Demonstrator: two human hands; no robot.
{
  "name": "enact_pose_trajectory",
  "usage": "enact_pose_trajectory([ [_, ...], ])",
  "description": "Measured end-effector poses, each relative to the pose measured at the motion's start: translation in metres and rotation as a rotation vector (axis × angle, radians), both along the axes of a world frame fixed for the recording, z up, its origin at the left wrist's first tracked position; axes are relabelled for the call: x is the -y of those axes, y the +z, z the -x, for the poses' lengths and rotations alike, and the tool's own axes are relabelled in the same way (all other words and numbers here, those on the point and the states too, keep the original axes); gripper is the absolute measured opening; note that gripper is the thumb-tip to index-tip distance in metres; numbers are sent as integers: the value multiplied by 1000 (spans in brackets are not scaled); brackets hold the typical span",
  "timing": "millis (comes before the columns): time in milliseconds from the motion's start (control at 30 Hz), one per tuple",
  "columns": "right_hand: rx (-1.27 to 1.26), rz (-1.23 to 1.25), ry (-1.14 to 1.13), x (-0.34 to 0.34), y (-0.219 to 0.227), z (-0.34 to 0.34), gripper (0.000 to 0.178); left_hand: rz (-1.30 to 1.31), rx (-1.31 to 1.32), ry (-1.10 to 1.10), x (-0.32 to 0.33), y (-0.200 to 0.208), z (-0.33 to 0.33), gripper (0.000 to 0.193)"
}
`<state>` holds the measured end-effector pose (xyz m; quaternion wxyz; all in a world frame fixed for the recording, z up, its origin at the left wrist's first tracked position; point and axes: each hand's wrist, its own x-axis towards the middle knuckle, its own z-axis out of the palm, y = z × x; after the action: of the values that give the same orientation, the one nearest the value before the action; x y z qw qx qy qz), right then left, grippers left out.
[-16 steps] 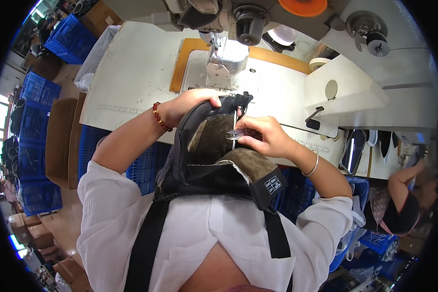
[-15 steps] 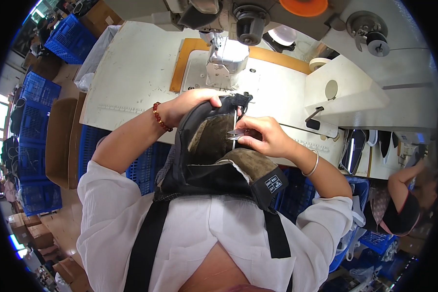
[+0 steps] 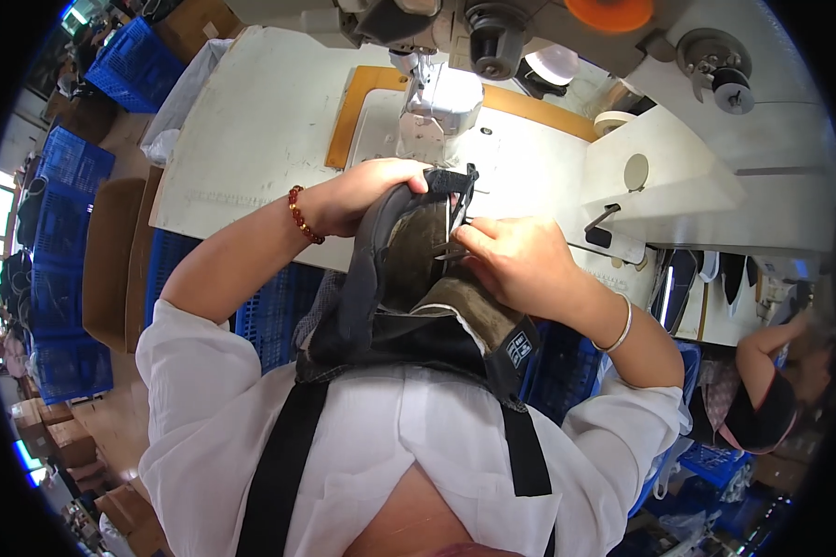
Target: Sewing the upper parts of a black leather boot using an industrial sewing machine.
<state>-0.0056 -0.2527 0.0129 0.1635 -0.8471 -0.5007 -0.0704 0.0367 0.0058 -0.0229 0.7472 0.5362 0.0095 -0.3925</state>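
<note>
A black shoe upper (image 3: 365, 269) with brown fuzzy lining rests against my body, its opening facing up. My left hand (image 3: 367, 190) is closed on its far left edge, thumb over the dark padded rim. At the inner right side, my right hand (image 3: 520, 265) is closed around small metal thread snips (image 3: 450, 253), most of them hidden in the fingers. The blades lie beside a white strip (image 3: 450, 218) along the lining. A tongue with a printed label (image 3: 520, 347) hangs at the near right, and a black strap end (image 3: 472, 181) stands up at the far edge.
The sewing machine (image 3: 437, 102) stands just beyond the upper on a white table (image 3: 251, 121). Blue crates (image 3: 70, 241) and a cardboard box (image 3: 116, 265) are at the left. Another person's arm (image 3: 762, 357) shows at the far right.
My right hand has turned over, knuckles up, and moved slightly toward the upper, covering more of the snips. The upper has tilted a little; my left hand keeps its hold.
</note>
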Motion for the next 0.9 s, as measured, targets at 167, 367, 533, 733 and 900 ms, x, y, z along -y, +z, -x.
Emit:
enact_pose_trajectory([
  [167,60,9,-106,2,-11,16,18,-4,-67,64,3,4,1,22],
  [367,73,-30,-157,-1,-18,21,20,16,-116,64,9,15,8,29],
  [533,93,-53,-163,-2,-19,22,20,70,-138,33,3,7,6,31],
  [733,103,-69,-168,-3,-18,22,22,72,-142,34,4,3,4,32],
  [900,-82,-118,-116,2,-24,9,25,94,-121,1,4,4,5,36],
])
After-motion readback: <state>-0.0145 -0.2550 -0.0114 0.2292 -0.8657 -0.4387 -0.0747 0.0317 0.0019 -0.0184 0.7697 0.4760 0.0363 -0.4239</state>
